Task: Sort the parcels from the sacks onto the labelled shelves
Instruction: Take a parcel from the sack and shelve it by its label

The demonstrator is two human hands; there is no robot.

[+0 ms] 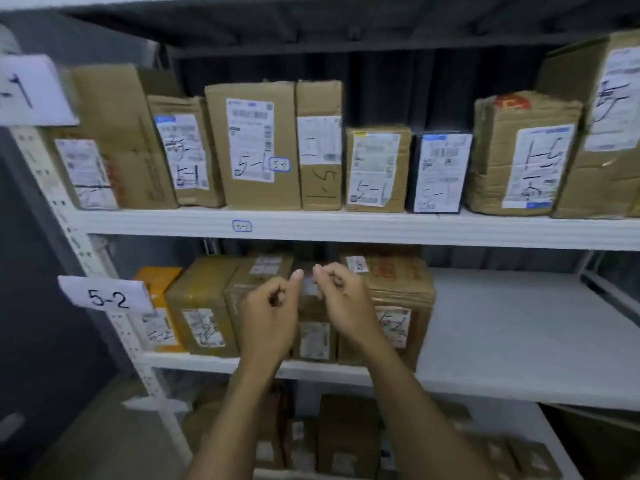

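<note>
Ok so left hand (273, 313) and right hand (341, 299) up close together at the white metal shelf (519, 323) by the paper 5-2 tag (105, 297), fingers curled in, gripping nothing. Narrow brown cardboard parcel (314, 336) upright on that shelf right behind them, between two bigger brown boxes (258, 271) (398, 285).

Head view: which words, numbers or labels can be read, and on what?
"5-2": white paper tag on the white shelf upright.
"5-1": handwritten on the white shipping label of the tall brown cardboard box.
"5-1": blue-bordered sticker on that box.
Printed label text, and the shelf-edge sticker: too blurred to read.
</note>
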